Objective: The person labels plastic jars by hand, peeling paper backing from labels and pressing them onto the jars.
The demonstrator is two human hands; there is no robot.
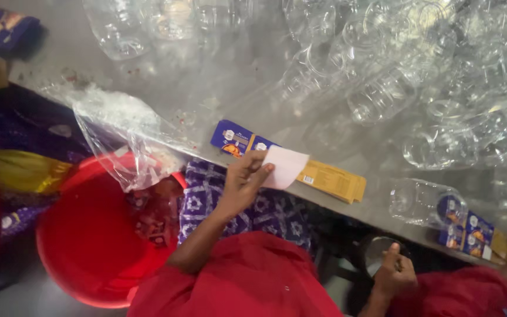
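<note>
We see a blue-and-yellow label strip (300, 164) on the table edge, its white backing (286, 166) peeled up, more blue labels (467, 232) at right, and blue packets (1, 26) far left.

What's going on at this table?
A person in red sleeves sits at a grey table piled with clear plastic jars. The left hand pinches a white backing sheet over a strip of blue and yellow labels at the table edge. The right hand is closed on something below the edge, too hidden to tell. One labelled jar lies on its side. A red tub sits on the floor.
</note>
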